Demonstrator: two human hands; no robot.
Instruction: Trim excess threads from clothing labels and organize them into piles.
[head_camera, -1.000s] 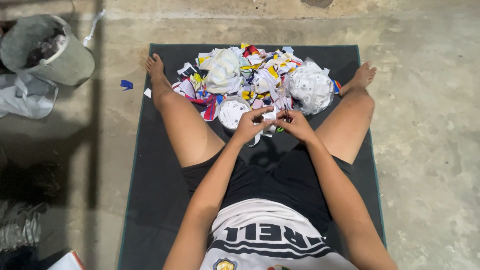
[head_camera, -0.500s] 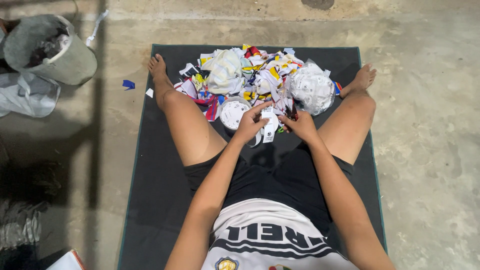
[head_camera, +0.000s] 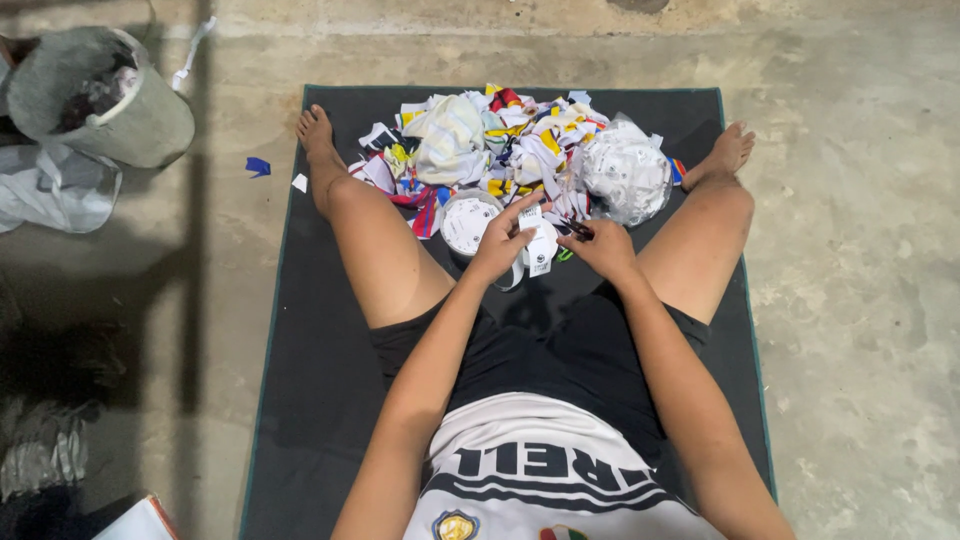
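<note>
Trimming a small white printed fabric label (head_camera: 538, 248) held over the dark mat (head_camera: 300, 380) between the legs, left hand (head_camera: 497, 247) pinches it while right hand (head_camera: 600, 248) closes on what look like small scissors (head_camera: 572, 232) (partly hidden), so cutting wants a steady, taut hold.

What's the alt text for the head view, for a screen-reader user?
A person sits legs apart on a dark mat, left hand holding a white strip of material and right hand a small dark tool, before a pile of colourful scraps. A grey bucket stands on the concrete floor, far left.

Grey bucket (head_camera: 110, 100) on concrete — crumpled grey cloth (head_camera: 55, 190) beside it
</note>
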